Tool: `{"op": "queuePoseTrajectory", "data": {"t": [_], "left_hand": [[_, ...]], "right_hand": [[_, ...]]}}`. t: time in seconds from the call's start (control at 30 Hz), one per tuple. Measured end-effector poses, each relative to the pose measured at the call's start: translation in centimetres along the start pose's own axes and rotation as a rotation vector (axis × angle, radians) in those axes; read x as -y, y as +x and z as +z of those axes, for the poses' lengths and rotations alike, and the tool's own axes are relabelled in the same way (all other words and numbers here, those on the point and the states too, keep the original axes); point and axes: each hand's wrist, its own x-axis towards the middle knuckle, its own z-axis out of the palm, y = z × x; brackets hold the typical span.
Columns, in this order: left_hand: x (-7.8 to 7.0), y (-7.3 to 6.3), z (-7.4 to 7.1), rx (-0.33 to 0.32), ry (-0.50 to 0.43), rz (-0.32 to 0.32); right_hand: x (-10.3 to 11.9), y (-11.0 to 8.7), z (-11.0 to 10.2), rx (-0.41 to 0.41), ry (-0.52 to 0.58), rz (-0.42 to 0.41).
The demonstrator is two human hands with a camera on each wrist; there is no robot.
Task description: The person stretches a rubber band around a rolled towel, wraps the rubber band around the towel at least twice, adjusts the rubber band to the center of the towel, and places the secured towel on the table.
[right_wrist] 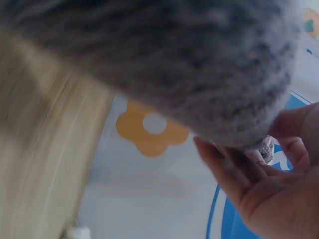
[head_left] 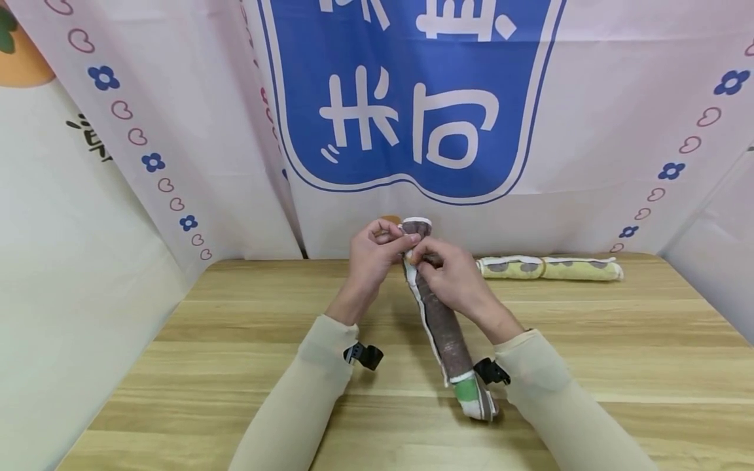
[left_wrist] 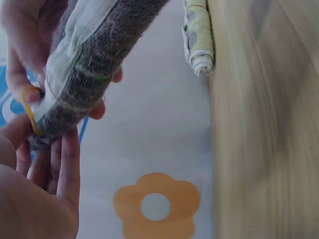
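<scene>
A rolled brown-grey towel (head_left: 444, 327) with a white edge slants away from me, its near end showing green, white and stripes. Both hands are at its far end. My left hand (head_left: 372, 255) pinches a yellow rubber band (left_wrist: 29, 107) there, its other fingers beneath the roll in the left wrist view. From the other side my right hand (head_left: 450, 275) pulls at the same band with thumb and finger, more fingertips showing behind the roll. In the right wrist view the towel (right_wrist: 199, 74) fills the top and hides part of the right hand (right_wrist: 279, 194).
Along the back edge of the wooden table (head_left: 235, 366), to the right, lies a yellow rolled towel (head_left: 512, 270) with grey spots and a band round its middle. Behind the table hangs a printed cloth (head_left: 224, 131) with a blue sign, close beyond the hands.
</scene>
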Motion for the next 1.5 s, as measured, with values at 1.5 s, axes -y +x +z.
{"op": "queuePoseTrajectory", "data": {"t": [1.5], "left_hand": [[0.1, -0.1, 0.9, 0.101, 0.018, 0.016]], "right_hand": [[0.8, 0.0, -1.9, 0.013, -0.102, 0.157]]}}
